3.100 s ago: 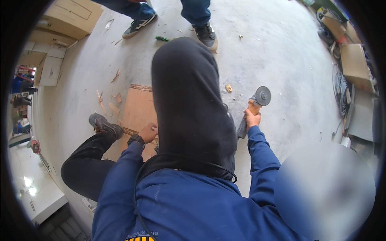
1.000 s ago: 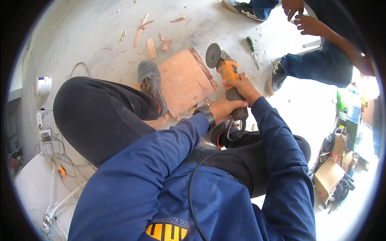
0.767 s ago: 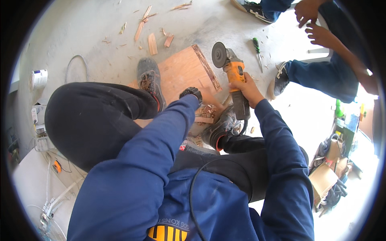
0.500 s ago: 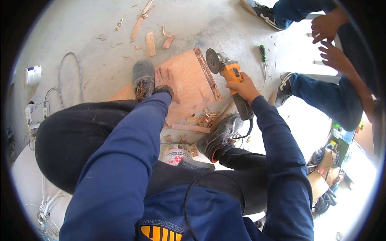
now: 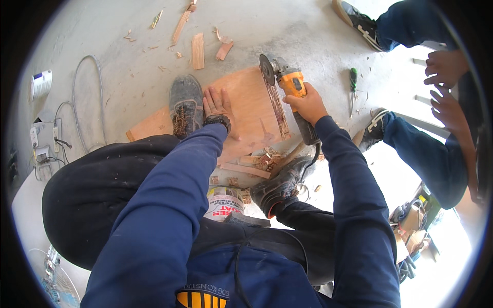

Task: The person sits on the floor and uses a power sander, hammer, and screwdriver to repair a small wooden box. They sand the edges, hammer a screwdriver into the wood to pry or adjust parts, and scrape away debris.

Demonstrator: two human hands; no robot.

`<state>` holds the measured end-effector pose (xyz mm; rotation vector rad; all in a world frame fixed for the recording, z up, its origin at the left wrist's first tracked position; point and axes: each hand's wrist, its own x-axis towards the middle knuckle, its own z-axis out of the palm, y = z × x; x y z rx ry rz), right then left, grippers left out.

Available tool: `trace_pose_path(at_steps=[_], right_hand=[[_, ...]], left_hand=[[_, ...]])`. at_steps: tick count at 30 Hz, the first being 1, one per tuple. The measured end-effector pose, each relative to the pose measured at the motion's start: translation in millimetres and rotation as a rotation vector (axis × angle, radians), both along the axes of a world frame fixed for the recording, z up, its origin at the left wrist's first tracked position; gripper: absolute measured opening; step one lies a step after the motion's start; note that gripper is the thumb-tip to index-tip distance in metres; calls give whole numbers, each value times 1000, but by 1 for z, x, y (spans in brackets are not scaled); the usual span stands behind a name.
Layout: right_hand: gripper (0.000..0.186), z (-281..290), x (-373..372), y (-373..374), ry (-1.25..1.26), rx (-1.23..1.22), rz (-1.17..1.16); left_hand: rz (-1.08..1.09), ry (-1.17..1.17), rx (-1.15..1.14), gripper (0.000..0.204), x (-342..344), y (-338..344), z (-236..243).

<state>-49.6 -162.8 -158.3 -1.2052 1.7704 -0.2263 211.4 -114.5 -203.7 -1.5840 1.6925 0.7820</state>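
My left hand (image 5: 221, 109) lies flat with fingers spread on a reddish plywood board (image 5: 246, 97), beside my left shoe (image 5: 186, 102). A dark, rough, splintered strip runs along the board's right edge. In my right hand (image 5: 309, 104) is an orange and black angle grinder (image 5: 292, 84), gripped around its body. Its cutting disc (image 5: 267, 70) stands upright at the upper end of that rough edge; whether it touches the wood I cannot tell. The grinder's cord drops from its rear end near my right shoe (image 5: 280, 187).
Wood offcuts (image 5: 198, 51) and splinters litter the floor. A green-handled screwdriver (image 5: 353, 82) lies at the right, near a seated co-worker's shoes and hands (image 5: 447, 69). A white bucket (image 5: 225, 201) stands between my legs. Power outlets with cables (image 5: 45, 138) are at the left.
The grinder has shifted slightly left relative to the board, bringing its disc over the rough edge's upper end. My left hand stays on the board. The whole view has shifted a little.
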Motion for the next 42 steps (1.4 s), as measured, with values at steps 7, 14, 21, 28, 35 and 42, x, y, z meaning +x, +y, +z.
trace_pose_path(at_steps=[7, 14, 21, 28, 35, 42], right_hand=[[55, -6, 0, 1, -32, -3, -22], [55, -5, 3, 0, -27, -2, -27], [54, -4, 8, -2, -35, 33, -51], [53, -6, 10, -8, 14, 8, -15], [54, -2, 13, -10, 54, 39, 4], [56, -3, 16, -10, 98, 41, 10]], left_hand=[[12, 9, 7, 166, 1, 0, 3], [14, 12, -3, 167, 1, 1, 0], [13, 17, 9, 166, 2, 0, -1], [-2, -3, 21, 163, 0, -2, 6], [0, 1, 33, 163, 1, -3, 7], [-2, -14, 26, 165, 0, -3, 5]])
